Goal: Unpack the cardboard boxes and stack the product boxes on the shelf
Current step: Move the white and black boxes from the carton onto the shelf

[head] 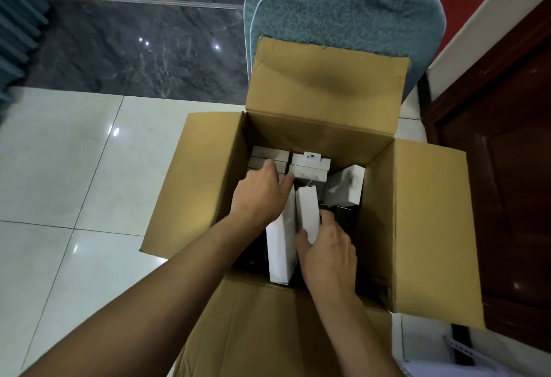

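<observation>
Cardboard box (pixel 208 186): open, all four flaps folded outward, standing on the floor; the far flap leans up against a teal mat.
Contents: white product boxes packed inside. A stack of them (pixel 269 157) sits in the far left corner, and a second stack (pixel 310 168) with a hang tab on top stands just beside it. A greyish-white box (pixel 346 186) lies tilted toward the right wall. Two slim white boxes stand on end near the middle: a taller one (pixel 280 251) and a narrow one (pixel 307 215), side by side. Dark items show low in the box, too shadowed to tell.
Left hand (pixel 262 194): reaching in, fingers extended and relaxed, fingertips resting on the far left stack; it grips nothing.
Right hand (pixel 328 254): thumb and fingers curled round the lower end of the narrow slim box, holding it.
Floor (pixel 74 183): glossy white tiles near the box; dark marbled tiles beyond, with ceiling lights reflected.
Teal mat (pixel 343 13): two fluffy oval layers, behind the box.
Room: dark brown wooden door (pixel 507 168) at right, a white-and-red wall above it.
</observation>
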